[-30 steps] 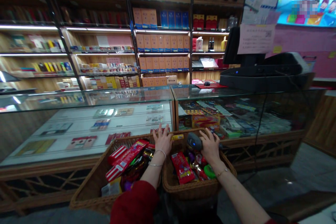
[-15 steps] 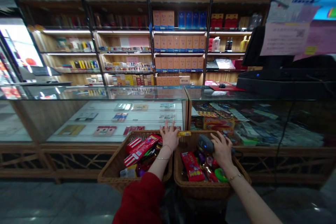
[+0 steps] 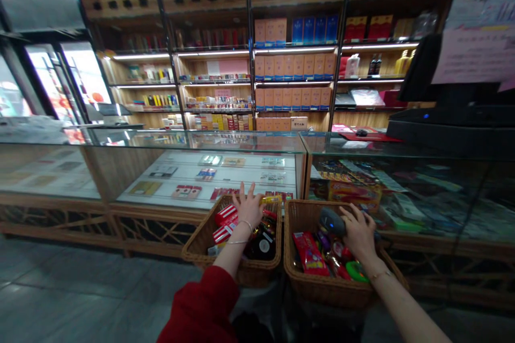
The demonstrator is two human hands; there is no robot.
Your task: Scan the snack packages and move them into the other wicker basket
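Note:
My left hand is over the left wicker basket, its upper fingers stretched out. A small yellow tube-shaped pack is gripped at its thumb side, pointing right. Below it in the basket lie red-and-white striped packs and a dark pack with a round pale label. My right hand is closed on a dark handheld barcode scanner with a blue light, over the right wicker basket. That basket holds a red snack packet and a green ring-shaped item.
A glass display counter runs behind both baskets, with flat packs inside. On its right stands a dark monitor beside a red mat. Lit shelves of boxes and bottles line the back wall. Tiled floor shows at lower left.
The view has swung left, so the counter and shelves sit further right. My left hand has moved left over its basket with the yellow pack; my right hand still grips the scanner.

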